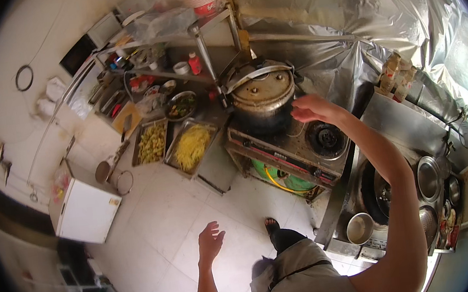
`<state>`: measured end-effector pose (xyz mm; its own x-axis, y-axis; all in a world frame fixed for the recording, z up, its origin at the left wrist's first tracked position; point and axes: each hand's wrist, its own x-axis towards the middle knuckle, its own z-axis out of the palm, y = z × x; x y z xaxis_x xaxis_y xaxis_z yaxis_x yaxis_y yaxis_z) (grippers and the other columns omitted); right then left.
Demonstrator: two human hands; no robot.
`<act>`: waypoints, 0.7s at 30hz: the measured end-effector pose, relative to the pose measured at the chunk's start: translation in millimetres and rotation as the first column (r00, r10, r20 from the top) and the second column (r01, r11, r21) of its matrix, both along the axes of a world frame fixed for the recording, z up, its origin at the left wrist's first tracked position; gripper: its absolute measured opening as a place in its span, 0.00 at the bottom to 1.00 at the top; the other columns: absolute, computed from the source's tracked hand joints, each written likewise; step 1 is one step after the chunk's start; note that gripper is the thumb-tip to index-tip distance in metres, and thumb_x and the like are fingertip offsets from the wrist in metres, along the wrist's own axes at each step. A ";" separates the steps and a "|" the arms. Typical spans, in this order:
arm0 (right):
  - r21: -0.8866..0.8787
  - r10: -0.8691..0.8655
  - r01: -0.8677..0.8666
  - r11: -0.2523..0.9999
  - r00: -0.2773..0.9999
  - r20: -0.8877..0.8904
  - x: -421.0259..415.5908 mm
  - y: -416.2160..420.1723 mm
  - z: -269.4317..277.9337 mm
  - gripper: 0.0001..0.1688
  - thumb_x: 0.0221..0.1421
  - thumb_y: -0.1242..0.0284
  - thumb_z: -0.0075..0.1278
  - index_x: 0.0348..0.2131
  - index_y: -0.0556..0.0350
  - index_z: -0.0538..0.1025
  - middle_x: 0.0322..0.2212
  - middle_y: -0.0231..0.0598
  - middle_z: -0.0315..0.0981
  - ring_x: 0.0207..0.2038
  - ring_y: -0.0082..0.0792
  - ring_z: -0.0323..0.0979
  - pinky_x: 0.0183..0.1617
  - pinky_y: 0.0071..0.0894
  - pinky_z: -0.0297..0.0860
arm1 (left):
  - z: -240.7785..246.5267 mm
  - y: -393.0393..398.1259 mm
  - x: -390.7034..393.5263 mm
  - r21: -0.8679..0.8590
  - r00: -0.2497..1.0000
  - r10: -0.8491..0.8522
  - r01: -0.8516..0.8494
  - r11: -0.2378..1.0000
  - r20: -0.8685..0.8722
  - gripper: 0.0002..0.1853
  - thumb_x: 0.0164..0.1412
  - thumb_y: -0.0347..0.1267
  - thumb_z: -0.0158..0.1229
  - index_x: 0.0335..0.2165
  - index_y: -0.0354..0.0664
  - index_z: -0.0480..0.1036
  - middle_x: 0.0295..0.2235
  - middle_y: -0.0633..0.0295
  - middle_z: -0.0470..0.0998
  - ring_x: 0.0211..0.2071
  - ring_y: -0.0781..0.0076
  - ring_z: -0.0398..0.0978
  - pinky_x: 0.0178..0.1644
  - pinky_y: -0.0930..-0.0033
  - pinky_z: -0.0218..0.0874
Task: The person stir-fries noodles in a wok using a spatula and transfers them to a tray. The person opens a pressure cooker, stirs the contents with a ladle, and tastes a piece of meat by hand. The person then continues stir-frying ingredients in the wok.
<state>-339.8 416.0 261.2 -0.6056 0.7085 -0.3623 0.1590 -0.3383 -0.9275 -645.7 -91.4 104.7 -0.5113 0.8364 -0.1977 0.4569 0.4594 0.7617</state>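
A large lidded pressure cooker stands on the left side of a gas stove. My right hand reaches across from the right, just beside the cooker's lower right wall in this view. Its fingers are slightly bent and I see nothing held in them; whether they touch the cooker I cannot tell. Below that hand is a bare black burner. My left hand hangs over the tiled floor, fingers apart, holding nothing.
Left of the stove, trays of yellow shreds and diced food sit near a bowl of greens. A knife lies on a cutting board. A green gas cylinder stands under the stove. Right is a wok range with a metal pot.
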 end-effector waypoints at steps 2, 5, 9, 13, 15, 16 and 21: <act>0.045 -0.063 0.066 0.997 0.996 -0.065 -71.2 41.5 15.1 0.25 0.66 0.64 0.51 0.50 0.72 0.72 0.37 0.55 0.79 0.32 0.39 0.82 0.33 0.32 0.82 | 24.6 58.0 -37.9 0.100 1.000 -0.024 0.026 0.995 -0.017 0.25 0.57 0.27 0.67 0.53 0.36 0.71 0.46 0.50 0.81 0.45 0.61 0.81 0.43 0.64 0.76; 0.166 -0.226 0.206 0.964 0.968 0.107 -107.8 143.7 13.3 0.28 0.66 0.60 0.52 0.53 0.68 0.71 0.37 0.57 0.79 0.28 0.40 0.81 0.33 0.34 0.83 | 40.1 172.0 -71.3 0.246 0.988 -0.152 0.143 0.959 0.016 0.25 0.57 0.26 0.66 0.53 0.35 0.71 0.46 0.48 0.80 0.45 0.59 0.81 0.43 0.64 0.75; 0.107 -0.339 0.324 0.940 0.923 0.180 -210.0 175.5 44.0 0.29 0.66 0.55 0.50 0.51 0.65 0.71 0.37 0.58 0.76 0.30 0.41 0.81 0.32 0.37 0.84 | 86.9 296.3 -130.8 0.437 0.968 -0.226 0.252 0.863 -0.111 0.23 0.58 0.26 0.65 0.51 0.34 0.71 0.47 0.45 0.79 0.44 0.55 0.81 0.42 0.63 0.75; 0.092 -0.420 0.418 0.904 0.823 0.382 -250.4 214.5 5.6 0.21 0.64 0.58 0.51 0.41 0.59 0.71 0.28 0.45 0.70 0.24 0.37 0.75 0.24 0.41 0.82 | 95.8 439.5 -172.7 0.474 0.923 -0.283 0.378 0.795 -0.261 0.28 0.55 0.30 0.68 0.53 0.34 0.70 0.48 0.44 0.76 0.49 0.44 0.75 0.51 0.55 0.69; 0.108 -0.407 0.405 0.908 0.790 0.458 -224.2 244.8 -11.8 0.17 0.62 0.62 0.53 0.39 0.58 0.70 0.27 0.42 0.67 0.22 0.35 0.72 0.24 0.42 0.82 | 112.0 501.9 -162.0 0.548 0.867 -0.254 0.473 0.690 -0.428 0.28 0.53 0.33 0.69 0.49 0.33 0.70 0.47 0.43 0.74 0.50 0.40 0.71 0.54 0.51 0.66; -0.020 -0.426 0.494 0.869 0.769 0.477 -219.0 255.3 -9.3 0.12 0.60 0.67 0.51 0.36 0.58 0.69 0.27 0.43 0.67 0.23 0.37 0.72 0.26 0.46 0.82 | 122.4 523.2 -159.4 0.505 0.862 -0.331 0.497 0.706 -0.385 0.28 0.51 0.33 0.70 0.48 0.34 0.71 0.47 0.45 0.74 0.50 0.42 0.71 0.55 0.51 0.65; -0.039 -0.113 0.212 0.977 0.660 0.743 -250.2 232.4 38.1 0.13 0.60 0.77 0.49 0.42 0.69 0.69 0.29 0.49 0.69 0.28 0.42 0.76 0.31 0.46 0.83 | 104.3 570.6 -173.1 0.225 0.674 -0.529 0.702 0.676 -0.515 0.26 0.45 0.31 0.72 0.42 0.34 0.71 0.41 0.47 0.72 0.50 0.47 0.69 0.52 0.54 0.65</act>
<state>-589.9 648.5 299.4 0.0117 0.6942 -0.7196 0.7022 -0.5181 -0.4884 -818.8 479.2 209.0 0.1973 0.9372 0.2875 0.8050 -0.3223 0.4981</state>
